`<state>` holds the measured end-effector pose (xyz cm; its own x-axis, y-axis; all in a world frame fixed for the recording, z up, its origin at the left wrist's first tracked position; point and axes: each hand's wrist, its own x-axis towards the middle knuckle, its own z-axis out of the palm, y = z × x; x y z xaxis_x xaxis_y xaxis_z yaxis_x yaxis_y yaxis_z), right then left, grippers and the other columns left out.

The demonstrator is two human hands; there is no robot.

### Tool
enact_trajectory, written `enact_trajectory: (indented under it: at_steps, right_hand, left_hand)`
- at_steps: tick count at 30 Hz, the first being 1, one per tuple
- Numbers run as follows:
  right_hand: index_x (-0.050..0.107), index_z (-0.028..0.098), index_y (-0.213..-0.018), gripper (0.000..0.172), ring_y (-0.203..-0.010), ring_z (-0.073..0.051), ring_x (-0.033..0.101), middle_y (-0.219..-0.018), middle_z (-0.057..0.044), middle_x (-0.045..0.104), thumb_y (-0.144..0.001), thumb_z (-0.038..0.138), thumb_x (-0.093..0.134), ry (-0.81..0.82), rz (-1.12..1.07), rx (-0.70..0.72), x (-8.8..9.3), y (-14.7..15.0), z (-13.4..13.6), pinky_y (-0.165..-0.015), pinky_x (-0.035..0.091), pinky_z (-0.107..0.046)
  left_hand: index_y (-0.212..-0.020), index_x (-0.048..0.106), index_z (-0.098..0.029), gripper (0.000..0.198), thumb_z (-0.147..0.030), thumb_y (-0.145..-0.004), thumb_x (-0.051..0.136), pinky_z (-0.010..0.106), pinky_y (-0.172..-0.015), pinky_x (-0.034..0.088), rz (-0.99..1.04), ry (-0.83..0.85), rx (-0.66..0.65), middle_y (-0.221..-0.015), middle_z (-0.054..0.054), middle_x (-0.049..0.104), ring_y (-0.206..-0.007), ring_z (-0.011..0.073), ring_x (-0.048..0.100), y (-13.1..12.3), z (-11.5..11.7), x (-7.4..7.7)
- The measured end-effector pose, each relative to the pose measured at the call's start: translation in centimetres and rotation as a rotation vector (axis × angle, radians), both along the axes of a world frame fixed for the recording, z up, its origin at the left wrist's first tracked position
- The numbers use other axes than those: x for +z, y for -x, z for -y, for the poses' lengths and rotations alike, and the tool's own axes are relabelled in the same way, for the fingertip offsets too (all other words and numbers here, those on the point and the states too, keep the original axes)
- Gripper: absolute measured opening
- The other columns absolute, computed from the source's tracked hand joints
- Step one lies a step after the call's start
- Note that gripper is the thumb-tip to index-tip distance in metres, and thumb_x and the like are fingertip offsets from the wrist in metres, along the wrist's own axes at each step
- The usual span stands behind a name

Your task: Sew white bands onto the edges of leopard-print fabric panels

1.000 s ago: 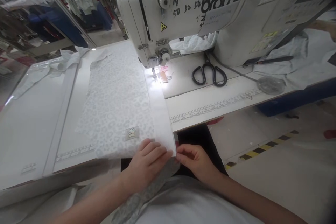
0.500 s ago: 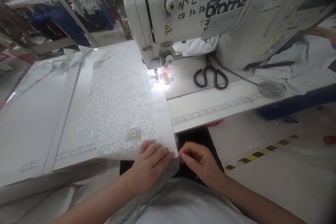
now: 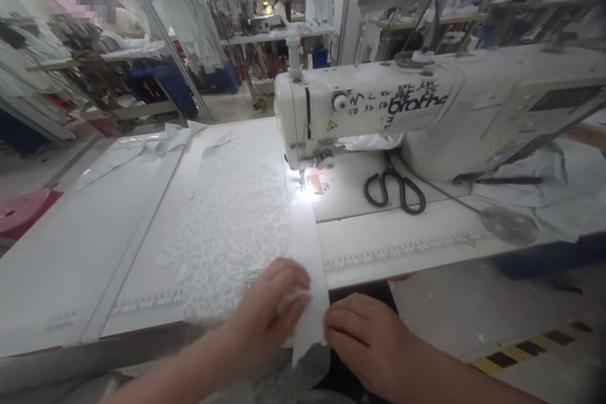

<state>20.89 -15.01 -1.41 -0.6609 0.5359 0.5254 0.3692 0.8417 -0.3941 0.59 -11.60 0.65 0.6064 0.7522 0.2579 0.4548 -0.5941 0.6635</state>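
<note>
A pale leopard-print fabric piece [image 3: 237, 221] with a white band [image 3: 307, 246] along its right edge lies on the sewing table, running up to the needle of the white sewing machine [image 3: 379, 107]. My left hand [image 3: 269, 315] presses on the fabric's near end, next to a small label [image 3: 252, 278]. My right hand [image 3: 374, 344] pinches the band's near corner at the table edge. The fabric's tail hangs off the table toward my lap.
Black scissors [image 3: 395, 188] lie right of the needle. A printed ruler [image 3: 398, 251] runs along the table front. More fabric [image 3: 530, 189] is piled at right, scraps [image 3: 156, 142] at back left. Other people work at stations behind. Hazard tape [image 3: 525, 350] marks the floor.
The camera has tilted up, showing the workshop behind. My left hand has slid forward over the fabric's near end, and my right hand stays at the band's corner.
</note>
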Motion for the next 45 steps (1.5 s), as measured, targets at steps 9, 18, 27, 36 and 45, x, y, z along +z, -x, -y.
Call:
enact_trajectory:
  at_steps: [9, 18, 27, 36, 45]
  right_hand:
    - [0.058, 0.015, -0.082, 0.019, -0.073, -0.018, 0.058, -0.079, -0.007, 0.064, -0.082, 0.002, 0.044, 0.027, -0.018, -0.017, -0.1, 0.5, -2.7, -0.066, 0.047, -0.029]
    - [0.057, 0.016, -0.075, 0.027, -0.073, -0.016, 0.056, -0.076, -0.006, 0.062, -0.087, 0.003, 0.038, -0.007, 0.045, -0.04, 0.2, 0.8, -7.4, -0.065, 0.046, -0.028]
    - [0.058, 0.015, -0.068, 0.027, -0.066, -0.015, 0.052, -0.071, -0.005, 0.062, -0.083, 0.001, 0.041, -0.128, 0.059, -0.074, 0.1, 1.2, -11.8, -0.06, 0.043, -0.027]
    - [0.059, 0.014, -0.063, 0.03, -0.061, -0.015, 0.049, -0.065, -0.004, 0.06, -0.084, 0.002, 0.04, -0.228, 0.135, -0.12, 0.1, 1.4, -15.5, -0.055, 0.038, -0.026]
    - [0.062, 0.014, -0.07, 0.032, -0.062, -0.016, 0.051, -0.066, -0.005, 0.061, -0.091, 0.012, 0.037, -0.287, 0.133, -0.145, -0.5, 1.6, -18.8, -0.056, 0.04, -0.027]
  left_hand:
    - [-0.123, 0.047, -0.018, 0.038, -0.032, -0.087, 0.048, 0.047, -0.102, 0.038, -0.421, -0.165, -0.003, -0.134, 0.009, 0.046, -0.128, 0.0242, 0.037, 1.9, -5.6, -0.7]
    - [-0.119, 0.049, -0.015, 0.032, -0.013, -0.088, 0.042, 0.049, -0.099, 0.041, -0.432, -0.203, 0.029, -0.131, 0.012, 0.048, -0.126, 0.0252, 0.038, 0.9, -7.1, -0.7]
    - [-0.124, 0.044, -0.017, 0.038, -0.028, -0.088, 0.047, 0.049, -0.102, 0.038, -0.356, -0.153, -0.032, -0.132, 0.011, 0.047, -0.128, 0.0247, 0.036, 2.3, -9.7, -1.0]
    - [-0.125, 0.043, -0.017, 0.04, -0.034, -0.088, 0.046, 0.048, -0.104, 0.034, -0.429, -0.174, -0.082, -0.136, 0.01, 0.042, -0.131, 0.0259, 0.03, 2.6, -13.5, -0.4]
    - [-0.117, 0.052, -0.018, 0.029, -0.025, -0.088, 0.046, 0.042, -0.101, 0.039, -0.315, -0.219, -0.186, -0.122, 0.008, 0.053, -0.121, 0.0232, 0.041, 2.3, -16.0, 0.0]
